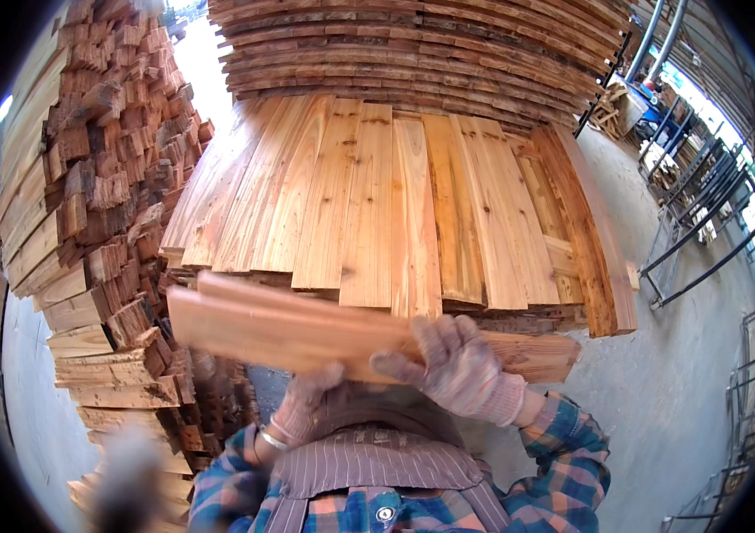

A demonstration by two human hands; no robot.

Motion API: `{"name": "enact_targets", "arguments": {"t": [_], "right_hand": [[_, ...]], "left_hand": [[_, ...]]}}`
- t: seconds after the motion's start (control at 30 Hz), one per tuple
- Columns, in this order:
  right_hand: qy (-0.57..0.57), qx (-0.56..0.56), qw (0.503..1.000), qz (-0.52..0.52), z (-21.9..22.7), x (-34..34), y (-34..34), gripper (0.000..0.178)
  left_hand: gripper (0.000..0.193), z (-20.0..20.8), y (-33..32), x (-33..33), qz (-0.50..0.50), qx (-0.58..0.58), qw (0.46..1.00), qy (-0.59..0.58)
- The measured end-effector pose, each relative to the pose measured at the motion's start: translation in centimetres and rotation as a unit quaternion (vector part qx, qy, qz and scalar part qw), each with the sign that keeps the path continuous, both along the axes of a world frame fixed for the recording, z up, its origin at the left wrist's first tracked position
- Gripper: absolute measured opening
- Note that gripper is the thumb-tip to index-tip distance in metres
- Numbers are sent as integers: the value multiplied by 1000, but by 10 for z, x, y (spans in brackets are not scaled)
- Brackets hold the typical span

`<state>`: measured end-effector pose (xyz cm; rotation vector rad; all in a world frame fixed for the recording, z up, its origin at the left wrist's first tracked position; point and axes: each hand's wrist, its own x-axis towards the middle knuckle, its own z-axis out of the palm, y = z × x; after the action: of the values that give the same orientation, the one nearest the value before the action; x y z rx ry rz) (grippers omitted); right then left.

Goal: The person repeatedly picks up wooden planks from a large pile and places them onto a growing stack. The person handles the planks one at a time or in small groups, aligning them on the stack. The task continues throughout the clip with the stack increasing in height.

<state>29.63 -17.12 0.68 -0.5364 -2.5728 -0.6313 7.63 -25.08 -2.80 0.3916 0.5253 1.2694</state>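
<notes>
Fingers (pixel 432 345) hold boards (pixel 284 330) (edges apparently offset).

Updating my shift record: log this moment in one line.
right hand: gripping boards; left hand: at their lower edge; ahead: plank stack; left side: wood pile

On our right we see dark metal frames (pixel 706 189) on the grey floor (pixel 671 373), two pale pipes (pixel 647 40) farther back.

Gry flr (pixel 688 364) w/ wood stack (pixel 97 222) @ L.
</notes>
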Motion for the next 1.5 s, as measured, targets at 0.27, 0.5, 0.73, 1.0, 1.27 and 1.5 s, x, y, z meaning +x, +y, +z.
{"name": "enact_targets", "arguments": {"t": [0.27,0.5,0.73,1.0,1.27,1.5], "right_hand": [[-33,83,996,-13,-18,-13,24,65],[-78,34,996,-37,1,-22,70,68],[-16,31,999,23,8,-27,64,69],[-62,-286,954,-61,106,-98,96,105],[-55,-464,883,-44,54,-187,185,110],[-7,-442,897,-6,88,-172,250,102]], "left_hand": [[65,-66,38,-6,63,33,993,-92],[40,-81,87,-9,145,17,984,-102],[43,-47,63,-3,164,25,976,-139],[46,42,75,-41,236,143,960,-40],[49,24,46,-60,327,119,883,315],[79,60,135,-121,132,242,476,835]]}}
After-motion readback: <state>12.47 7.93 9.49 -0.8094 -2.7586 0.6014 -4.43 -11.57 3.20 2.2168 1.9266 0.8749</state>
